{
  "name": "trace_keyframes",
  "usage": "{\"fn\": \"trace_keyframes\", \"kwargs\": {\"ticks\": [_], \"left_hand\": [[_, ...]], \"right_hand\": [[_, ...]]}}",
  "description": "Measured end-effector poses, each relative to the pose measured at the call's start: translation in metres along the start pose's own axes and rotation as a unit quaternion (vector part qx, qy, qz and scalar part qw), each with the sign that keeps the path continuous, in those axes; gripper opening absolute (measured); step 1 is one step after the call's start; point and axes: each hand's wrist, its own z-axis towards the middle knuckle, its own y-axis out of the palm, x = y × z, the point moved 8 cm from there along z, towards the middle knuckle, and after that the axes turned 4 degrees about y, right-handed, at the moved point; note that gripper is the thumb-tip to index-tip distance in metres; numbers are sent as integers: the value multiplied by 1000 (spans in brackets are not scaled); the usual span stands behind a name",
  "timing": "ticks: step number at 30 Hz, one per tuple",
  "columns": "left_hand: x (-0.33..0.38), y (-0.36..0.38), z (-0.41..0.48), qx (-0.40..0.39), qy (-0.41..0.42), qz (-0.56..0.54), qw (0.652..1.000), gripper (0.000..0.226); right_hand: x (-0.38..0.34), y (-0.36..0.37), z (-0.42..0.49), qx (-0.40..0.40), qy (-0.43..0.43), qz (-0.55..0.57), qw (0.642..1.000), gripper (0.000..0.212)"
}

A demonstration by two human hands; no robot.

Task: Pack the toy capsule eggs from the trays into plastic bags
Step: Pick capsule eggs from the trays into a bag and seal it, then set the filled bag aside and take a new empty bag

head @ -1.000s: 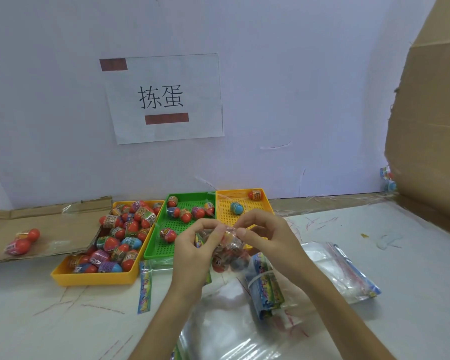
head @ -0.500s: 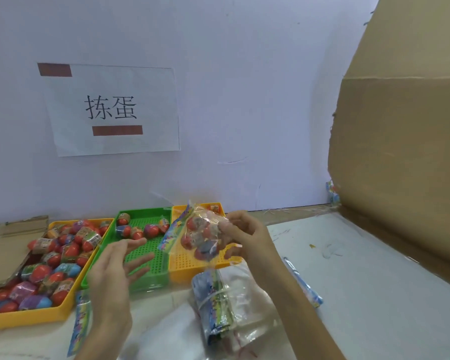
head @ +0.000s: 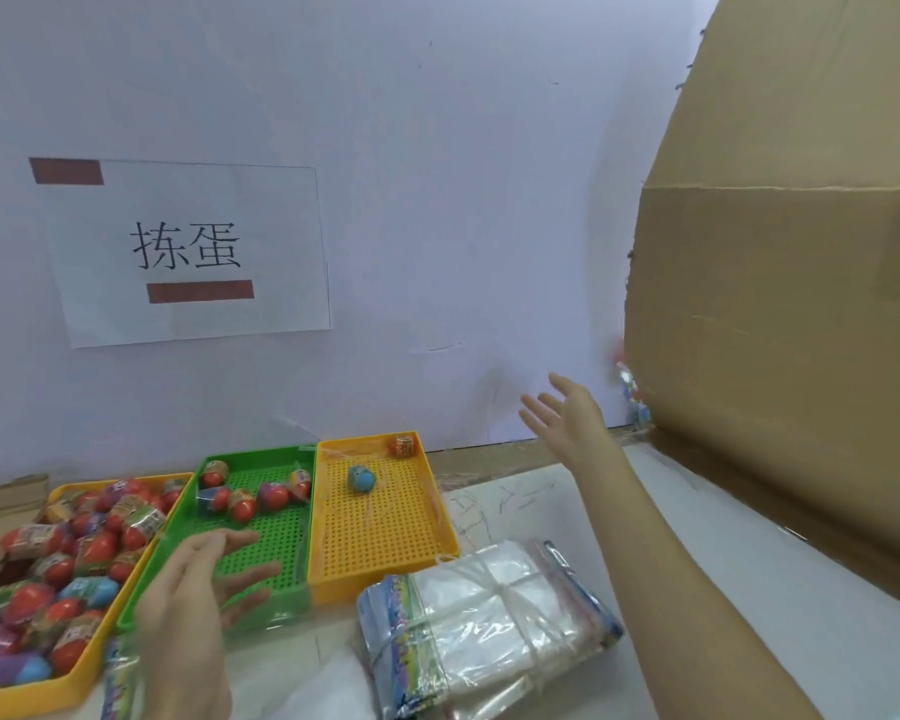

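My right hand [head: 567,419] is stretched out to the far right with straight, spread fingers and holds nothing. Just beyond it, a blurred filled bag of eggs [head: 628,388] shows at the edge of the cardboard box [head: 780,356]. My left hand [head: 198,589] hovers open over the front of the green tray [head: 261,543], which holds several eggs at its far end. The yellow tray on the left [head: 94,662] is full of capsule eggs [head: 74,553]. The middle yellow tray [head: 380,532] holds a blue egg [head: 360,479] and an orange egg [head: 404,445]. A bundle of plastic bags [head: 484,615] lies in front.
A paper sign [head: 188,252] hangs on the white wall. The big cardboard box takes up the right side. A loose bag strip [head: 118,678] lies by the left yellow tray. Flat cardboard [head: 1,496] lies at far left.
My right hand has swung right and let go of the filled bag, which now shows by the box. The left hand stays open over the green tray. The view has turned rightward.
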Motion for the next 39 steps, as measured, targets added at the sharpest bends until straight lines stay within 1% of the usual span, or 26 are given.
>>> {"fn": "trace_keyframes", "kwargs": {"ticks": [3,6,8,10,11,13,14,16,17,20,23,24,26,28,30,32,36,37,39], "left_hand": [[0,8,-3,-29,14,24,999,28],[-1,22,-9,-104,34,83,991,29],[-1,32,-17,-154,62,141,976,29],[1,40,-25,-195,125,235,944,21],[3,45,-29,-209,165,296,917,14],[8,50,-36,-225,231,391,862,6],[8,52,-39,-236,250,408,846,7],[8,55,-42,-253,265,411,835,11],[8,56,-42,-258,269,414,830,11],[8,54,-37,-288,261,431,815,12],[3,48,-29,-366,211,448,788,11],[1,45,-26,-385,197,467,772,12],[-6,39,-22,-406,171,514,736,21],[-14,34,-21,-412,145,542,718,33],[-20,35,-22,-419,127,547,714,41],[-24,39,-25,-430,117,539,715,40],[-25,43,-26,-433,128,534,715,13],[-24,43,-26,-432,131,535,715,10],[-24,43,-24,-422,141,543,712,11]], "right_hand": [[24,1,-13,-25,-1,-63,998,31],[39,8,-41,-58,-33,-145,987,21],[47,20,-62,-96,-68,-214,970,22],[58,36,-81,-139,-103,-296,939,22],[63,43,-88,-159,-121,-339,919,21],[75,56,-103,-204,-146,-426,869,17],[82,62,-111,-234,-149,-460,843,15],[96,71,-125,-289,-145,-501,803,14],[101,74,-130,-302,-147,-514,789,15],[112,85,-140,-308,-182,-536,765,17],[118,89,-143,-302,-211,-547,752,18],[118,88,-142,-297,-215,-545,754,17],[117,86,-139,-285,-216,-534,766,15],[115,84,-136,-269,-222,-528,774,14],[112,84,-134,-256,-233,-523,779,15],[110,84,-133,-251,-240,-520,781,15],[112,84,-133,-251,-240,-527,776,14],[113,83,-133,-250,-239,-529,775,14],[115,83,-133,-249,-239,-535,771,14]]}}
